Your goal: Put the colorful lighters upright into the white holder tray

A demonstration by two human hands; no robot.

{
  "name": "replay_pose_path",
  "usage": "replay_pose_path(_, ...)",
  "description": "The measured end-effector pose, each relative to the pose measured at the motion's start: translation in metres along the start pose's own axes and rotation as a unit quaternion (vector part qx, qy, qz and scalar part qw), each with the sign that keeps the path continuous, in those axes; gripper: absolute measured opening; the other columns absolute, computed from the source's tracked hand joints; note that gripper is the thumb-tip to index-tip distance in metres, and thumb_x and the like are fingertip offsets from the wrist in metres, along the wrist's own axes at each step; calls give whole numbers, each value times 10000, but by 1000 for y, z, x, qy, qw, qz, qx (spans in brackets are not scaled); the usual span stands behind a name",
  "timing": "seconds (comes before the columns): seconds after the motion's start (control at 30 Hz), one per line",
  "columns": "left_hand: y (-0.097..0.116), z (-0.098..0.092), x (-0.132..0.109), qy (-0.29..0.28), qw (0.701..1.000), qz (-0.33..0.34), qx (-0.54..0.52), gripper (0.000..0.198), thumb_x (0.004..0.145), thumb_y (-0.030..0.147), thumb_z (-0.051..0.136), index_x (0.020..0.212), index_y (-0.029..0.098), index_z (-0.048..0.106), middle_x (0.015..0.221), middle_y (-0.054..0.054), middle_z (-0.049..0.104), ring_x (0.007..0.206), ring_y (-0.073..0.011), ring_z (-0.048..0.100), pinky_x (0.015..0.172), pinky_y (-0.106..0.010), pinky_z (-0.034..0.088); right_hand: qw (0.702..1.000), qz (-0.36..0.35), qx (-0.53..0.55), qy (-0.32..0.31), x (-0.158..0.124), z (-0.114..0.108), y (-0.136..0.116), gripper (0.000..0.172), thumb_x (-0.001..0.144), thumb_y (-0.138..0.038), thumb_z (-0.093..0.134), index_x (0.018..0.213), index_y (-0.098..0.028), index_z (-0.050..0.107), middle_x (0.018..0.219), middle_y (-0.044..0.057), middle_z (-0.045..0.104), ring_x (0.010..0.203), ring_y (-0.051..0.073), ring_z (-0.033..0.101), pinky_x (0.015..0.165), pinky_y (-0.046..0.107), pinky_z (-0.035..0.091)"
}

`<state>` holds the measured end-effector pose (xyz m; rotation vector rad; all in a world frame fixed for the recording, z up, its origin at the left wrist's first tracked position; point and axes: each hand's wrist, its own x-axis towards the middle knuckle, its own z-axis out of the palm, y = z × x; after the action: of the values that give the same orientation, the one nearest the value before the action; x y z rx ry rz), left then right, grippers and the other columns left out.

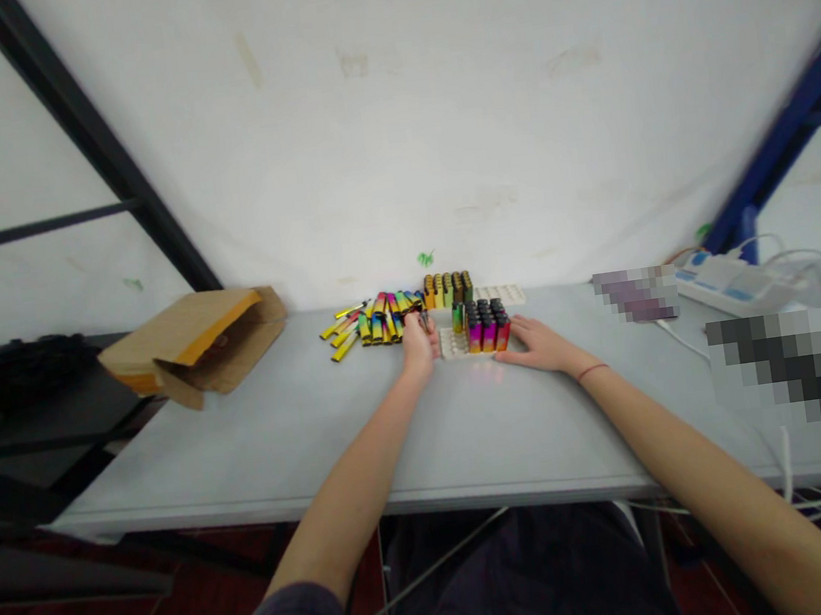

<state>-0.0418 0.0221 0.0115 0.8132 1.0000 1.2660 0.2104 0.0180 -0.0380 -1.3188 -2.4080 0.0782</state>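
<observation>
A pale tray (453,343) with small round holes stands before me, its right part filled with rows of black-topped lighters (487,328) in pink, purple and orange. One green lighter (458,317) stands apart at the tray's back. My left hand (420,347) is closed at the tray's left edge, a lighter's dark top (425,318) showing above its fingers. Flat on the table, my right hand (539,345) has its fingers spread around the tray's right front corner, touching it. Beside my left hand lies a loose pile of shiny multicoloured lighters (374,324).
Behind the tray is a block of yellow-to-dark lighters (447,288), with another pale holed tray (503,292) beside it. An opened cardboard box (192,341) lies at left. A power strip (736,283), cables and blurred items occupy the right. A wall bounds the table's back.
</observation>
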Motion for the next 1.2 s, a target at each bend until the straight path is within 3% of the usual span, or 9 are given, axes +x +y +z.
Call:
replay_pose_path(0.13,-1,-1,0,25,999,39,15,486,978,595,300,684,224,408,447,84,260,341,-72,215,369,-203,178,1000,-4,5,0,0,0,0,768,895,-753,478,1411,-188,546,1448,166,576,1339,380,525,1113,563,427)
replay_pose_path(0.23,-5,-4,3,23,985,146,92,424,966,608,416,806,219,473,499,82,376,379,-79,324,407,-210,265,1000,-6,6,-2,0,-2,-1,755,899,-752,472,1399,-192,550,1443,164,578,1330,377,530,1106,566,431)
replay_pose_path(0.37,-12,-10,8,22,916,306,257,340,982,519,487,905,202,583,717,-6,612,641,-135,597,644,-262,494,1000,-1,2,-13,1,-4,-2,763,899,-751,475,1357,-150,579,1403,197,595,1303,386,544,1095,563,437)
replay_pose_path(0.43,-13,-11,11,25,873,373,313,317,980,474,515,926,192,649,911,-68,682,893,-184,655,833,-311,525,1000,0,1,-12,1,-4,-2,743,898,-744,488,1338,-154,593,1382,197,608,1286,383,556,1090,557,441)
replay_pose_path(0.5,-14,-12,14,16,846,407,344,288,977,427,534,974,187,694,1025,-95,697,1020,-210,647,925,-337,515,1000,-2,2,-10,0,-5,-3,715,901,-735,495,1325,-169,603,1364,187,621,1264,377,571,1079,548,449)
replay_pose_path(0.8,-22,-12,17,-57,862,348,365,199,937,239,592,1075,178,722,1097,-81,728,973,-183,699,878,-293,554,1000,5,4,-9,0,-3,-2,768,895,-741,491,1374,-145,572,1384,203,610,1280,391,562,1118,564,410)
replay_pose_path(1.07,-13,-11,6,-86,838,353,407,237,925,226,588,1122,206,719,1168,-82,731,1042,-198,683,931,-311,542,1000,5,5,-6,0,-1,0,759,893,-743,494,1391,-176,570,1391,181,613,1290,391,558,1121,573,405)
replay_pose_path(1.2,-12,-11,5,-81,850,337,397,269,924,217,588,1175,213,687,1210,-84,724,1052,-200,689,930,-313,540,1000,3,3,-6,0,-2,0,746,894,-742,494,1391,-191,571,1386,171,617,1287,389,558,1115,572,409)
